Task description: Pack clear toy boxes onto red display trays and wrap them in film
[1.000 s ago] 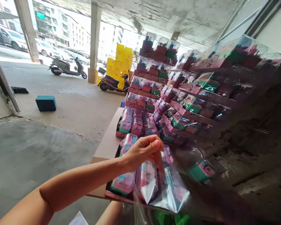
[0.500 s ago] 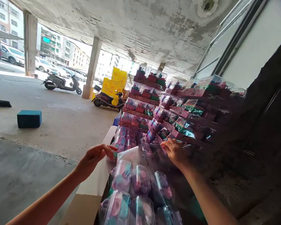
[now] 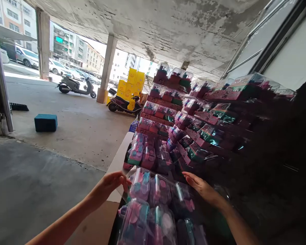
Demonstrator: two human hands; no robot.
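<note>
On the concrete floor [image 3: 86, 136], near its left edge, there was a dark blue block [image 3: 46, 123], and a black object [image 3: 18, 107] lay farther back. Toward the far edge stood a grey scooter [image 3: 76, 87] and a pillar [image 3: 107, 66]. Right of this pillar, a dark scooter [image 3: 123, 103] was standing before stacked yellow boxes [image 3: 131, 81]. Beyond that edge, cars [image 3: 28, 56] were parked.

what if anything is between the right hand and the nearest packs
No solid object shows between the right hand and the nearest packs. Clear film shows beside the left hand and seems to cover the packs, but how far it reaches is unclear.
</note>
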